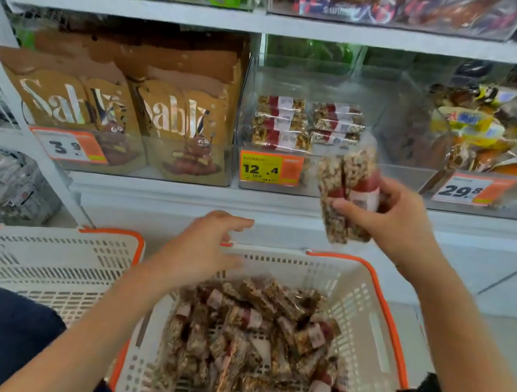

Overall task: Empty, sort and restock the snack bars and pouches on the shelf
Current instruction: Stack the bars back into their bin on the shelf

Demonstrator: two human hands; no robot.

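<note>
— Where do we stand with the snack bars (348,193)?

— We grip a small bunch of them in our right hand (389,218), fingers curled round their red bands, held up in front of the clear bin (305,129) with the 12.4 price tag (270,168). That bin already holds two short stacks of the same bars, towards its back.

— And the rest?

— Heaped loose in the white basket (366,312) below the bin. Our left hand (207,248) hovers over the basket's far rim, fingers spread and holding nothing.

— What could go wrong from here?

— The bunch looks loosely gathered (we count two bars, maybe three), so one could slide out as we lift it over the bin's front wall. Pushed in carelessly, it could also knock the stacks askew.

— Anything we can't make out?

— The bin's depth behind the stacks; the glare hides it. The print on the bars is blurred, and a second basket (45,260) left of the bin shows only its wall, so its contents stay unknown.
</note>
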